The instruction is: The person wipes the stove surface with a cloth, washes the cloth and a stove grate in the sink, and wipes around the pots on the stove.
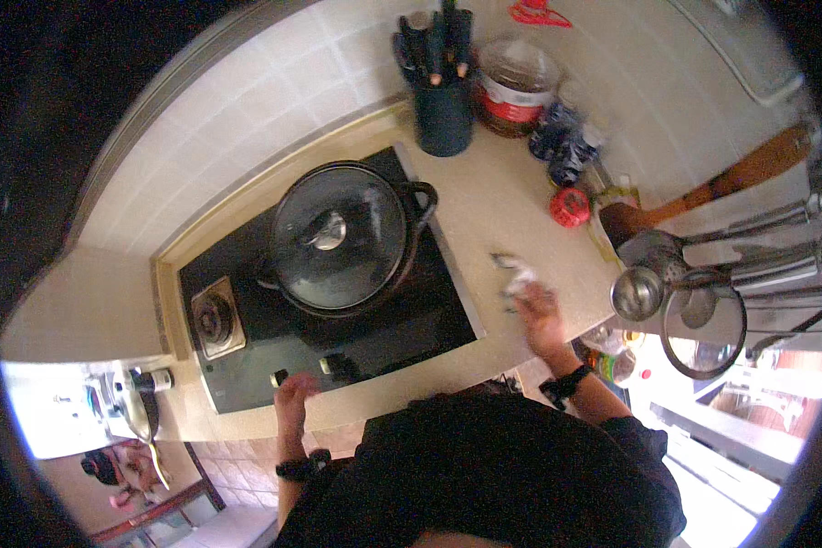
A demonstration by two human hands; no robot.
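Observation:
My right hand (540,314) is over the counter to the right of the gas hob, its fingers on a small crumpled white cloth or wrapper (518,272); motion blurs both. At the hob's front edge is my left hand (296,396), close to a control knob (279,377). Blur hides whether its fingers touch that knob. A second knob (327,365) sits to its right. A dark pot with a glass lid (342,267) stands on the black glass hob (397,342), covering the burner beneath it. The small left burner (214,318) is uncovered.
Behind the counter (472,198) stand a dark green utensil holder (443,123), a large red-labelled jar (514,92), a dark blue plastic bag (565,144) and a red round item (570,207). Ladles (637,293), a strainer (704,323) and a wooden spatula (719,181) hang at right.

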